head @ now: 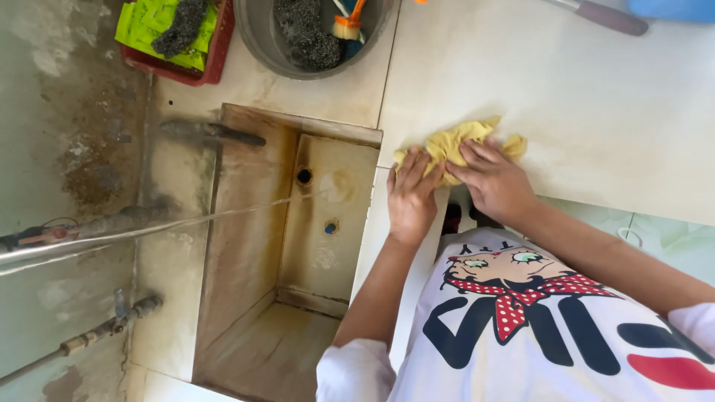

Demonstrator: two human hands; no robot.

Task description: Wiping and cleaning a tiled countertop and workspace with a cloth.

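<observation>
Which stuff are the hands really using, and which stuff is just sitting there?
In use:
- yellow cloth, under both hands
- left hand and right hand, pressing on the cloth
- pale tiled counter, which the cloth lies on

Just lying about:
- grey bucket holding a small brush
- red tray with a dark scrubber
- empty stained sink
</observation>
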